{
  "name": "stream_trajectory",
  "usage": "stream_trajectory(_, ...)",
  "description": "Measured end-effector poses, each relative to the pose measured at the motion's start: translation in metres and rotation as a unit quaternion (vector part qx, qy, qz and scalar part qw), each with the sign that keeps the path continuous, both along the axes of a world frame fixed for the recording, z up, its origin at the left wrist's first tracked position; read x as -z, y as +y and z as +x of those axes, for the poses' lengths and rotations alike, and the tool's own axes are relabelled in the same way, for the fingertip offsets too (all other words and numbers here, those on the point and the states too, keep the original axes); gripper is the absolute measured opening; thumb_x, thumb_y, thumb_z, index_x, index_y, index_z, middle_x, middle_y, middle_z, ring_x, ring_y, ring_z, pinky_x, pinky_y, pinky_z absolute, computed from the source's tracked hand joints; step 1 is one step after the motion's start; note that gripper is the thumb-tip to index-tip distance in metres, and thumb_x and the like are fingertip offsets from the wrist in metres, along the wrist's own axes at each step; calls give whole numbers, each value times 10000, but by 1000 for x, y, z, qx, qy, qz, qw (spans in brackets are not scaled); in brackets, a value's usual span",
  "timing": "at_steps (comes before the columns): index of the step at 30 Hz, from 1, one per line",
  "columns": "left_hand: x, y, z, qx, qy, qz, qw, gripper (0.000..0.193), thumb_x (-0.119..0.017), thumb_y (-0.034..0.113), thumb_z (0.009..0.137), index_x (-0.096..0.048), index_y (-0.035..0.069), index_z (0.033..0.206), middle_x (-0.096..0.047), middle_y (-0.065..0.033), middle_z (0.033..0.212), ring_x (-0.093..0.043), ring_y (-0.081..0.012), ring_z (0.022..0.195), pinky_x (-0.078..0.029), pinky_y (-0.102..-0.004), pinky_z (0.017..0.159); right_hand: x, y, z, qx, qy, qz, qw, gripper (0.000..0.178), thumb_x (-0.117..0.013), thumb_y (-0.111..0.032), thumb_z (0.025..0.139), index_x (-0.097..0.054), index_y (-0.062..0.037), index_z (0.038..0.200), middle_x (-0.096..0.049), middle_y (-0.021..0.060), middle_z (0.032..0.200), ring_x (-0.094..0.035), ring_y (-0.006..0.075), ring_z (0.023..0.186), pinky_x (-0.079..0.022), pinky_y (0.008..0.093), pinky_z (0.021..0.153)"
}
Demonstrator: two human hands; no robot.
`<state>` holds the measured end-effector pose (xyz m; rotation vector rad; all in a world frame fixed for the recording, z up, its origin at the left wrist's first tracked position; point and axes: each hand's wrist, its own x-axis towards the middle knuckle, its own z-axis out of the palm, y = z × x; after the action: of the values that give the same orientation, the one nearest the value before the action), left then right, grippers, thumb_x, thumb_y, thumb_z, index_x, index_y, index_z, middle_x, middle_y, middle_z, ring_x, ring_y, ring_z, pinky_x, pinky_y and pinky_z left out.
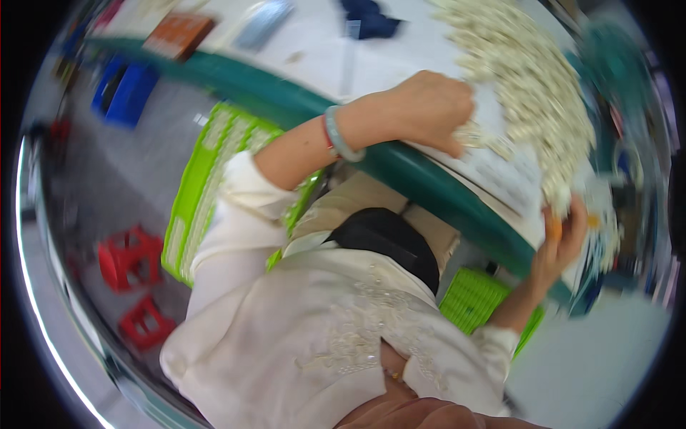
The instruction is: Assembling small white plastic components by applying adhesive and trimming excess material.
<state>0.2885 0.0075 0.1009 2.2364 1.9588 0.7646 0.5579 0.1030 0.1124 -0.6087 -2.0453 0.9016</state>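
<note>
Small glossy cream-coloured pieces lie in a large heap (pixel 522 79) on the white tabletop (pixel 314 57). At the table's near edge is my left hand (pixel 432 107), its fingers curled down and closed beside a few loose cream pieces (pixel 493 141). What its fingertips hold, if anything, is hidden. My right hand (pixel 564 239) is at the near right end of the heap, fingers bent together around something I cannot make out against the pale pieces. Something orange (pixel 554 225) shows at its fingers. Between the hands lies a flat white printed sheet (pixel 493 171).
Dark green edging (pixel 429 182) runs along the table front. A green crate (pixel 189 196) with pale pieces stands left of my lap, another green crate (pixel 475 297) to the right. Red stools (pixel 132 257) and a blue bin (pixel 125 89) are on the floor. An orange-brown box (pixel 179 34) sits far left.
</note>
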Motion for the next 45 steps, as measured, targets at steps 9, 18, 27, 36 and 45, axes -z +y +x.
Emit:
stream_trajectory(9,131,-295,-30,-453,-458,-51,763,298,-729,253,695,-662,32,882,-635,-30,681,-567,-52,612,-450,-216,555,60,-166,-183,-414,-166,-144,883,234,-572,28,782,-528,11,1012,-523,118,961,-531,188,828,-437,276,730)
stream_trajectory(18,232,-455,86,-626,-675,163,355,354,-694,126,739,-594,-68,1017,-658,-93,819,-616,-112,696,-485,-221,651,249,-330,-405,-438,-312,28,842,322,-656,-151,760,-555,38,1001,-548,223,963,-570,370,856,-466,398,745)
stream_trajectory(27,252,-502,12,-826,-384,99,401,330,-717,242,722,-651,1,938,-668,-91,778,-628,-142,681,-495,-257,624,290,-367,-437,-382,-339,102,854,389,-704,-259,730,-575,19,969,-573,175,934,-593,329,801,-480,403,696)
stream_trajectory(36,289,-507,-52,-920,-109,-27,376,343,-719,311,666,-664,21,842,-654,-108,727,-631,-263,681,-497,-355,639,220,-261,-318,-469,-442,-259,719,142,-624,-100,809,-600,-5,912,-560,-14,666,-471,33,533,-361,187,475)
stream_trajectory(45,311,-497,-70,-897,-68,-126,418,418,-726,367,651,-607,-4,804,-614,-202,799,-595,-366,752,-473,-444,649,154,-160,-209,-324,-367,-336,805,126,-570,-43,834,-592,-23,956,-543,-18,684,-480,33,553,-359,166,478)
